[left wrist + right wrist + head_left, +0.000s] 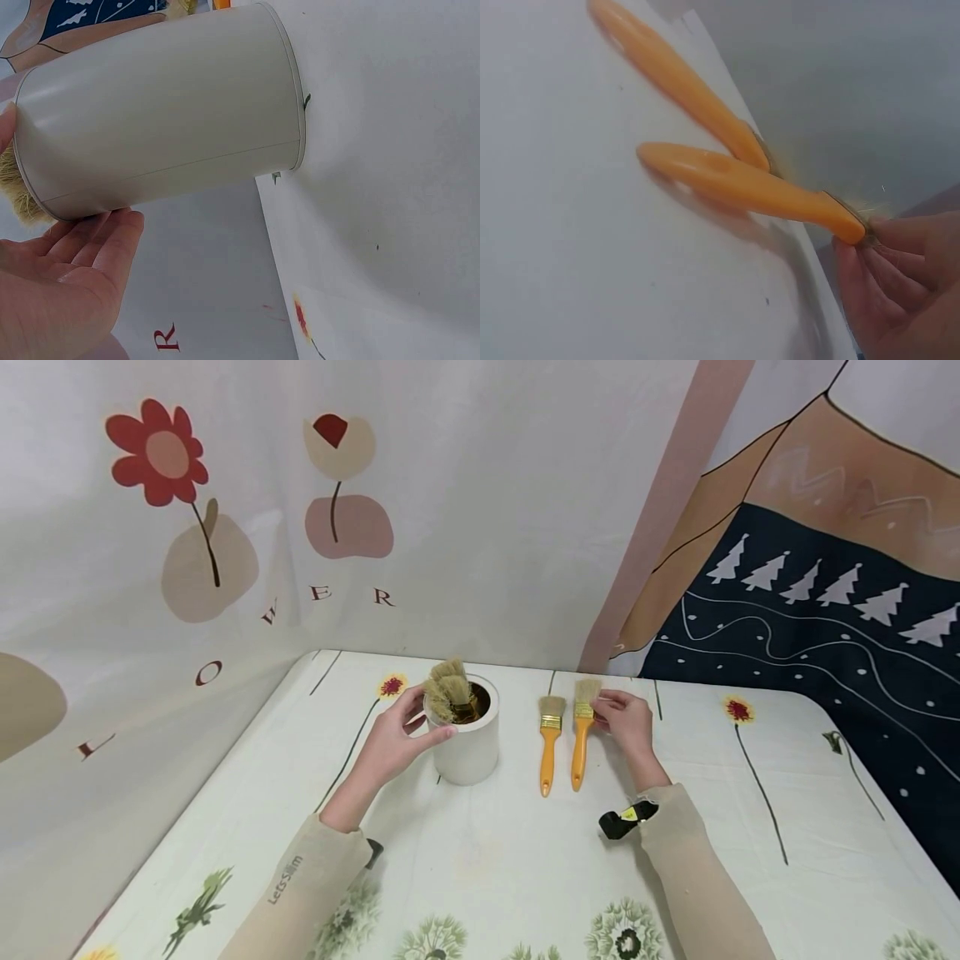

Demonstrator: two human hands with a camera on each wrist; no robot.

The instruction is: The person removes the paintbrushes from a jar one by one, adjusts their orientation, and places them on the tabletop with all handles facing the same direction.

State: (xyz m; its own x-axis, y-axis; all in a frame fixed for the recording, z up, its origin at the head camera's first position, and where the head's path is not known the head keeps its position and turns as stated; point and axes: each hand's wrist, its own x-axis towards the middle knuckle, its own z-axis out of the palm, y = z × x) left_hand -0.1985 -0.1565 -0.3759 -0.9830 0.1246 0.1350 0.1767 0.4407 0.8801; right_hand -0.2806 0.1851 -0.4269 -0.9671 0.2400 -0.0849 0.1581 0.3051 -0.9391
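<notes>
A white cylindrical pot [468,756] stands upright on the table, with several brushes [450,683] inside, bristles up. My left hand [392,737] holds the pot near its rim, thumb on the near side and fingers on the left. In the left wrist view, the fingertips [120,232] touch the pot's wall. To the right are two orange-handled paintbrushes with pale bristles. My right hand [627,720] pinches the right paintbrush [581,739] near its metal band. The left paintbrush [550,743] lies beside it, handle toward me. The right wrist view shows both orange handles.
A flower-printed white cloth [487,860] covers the table. Patterned fabric [487,510] hangs behind the table's far edge, with a dark tree-printed part [810,610] at the right. A black strap device [626,818] is on my right wrist.
</notes>
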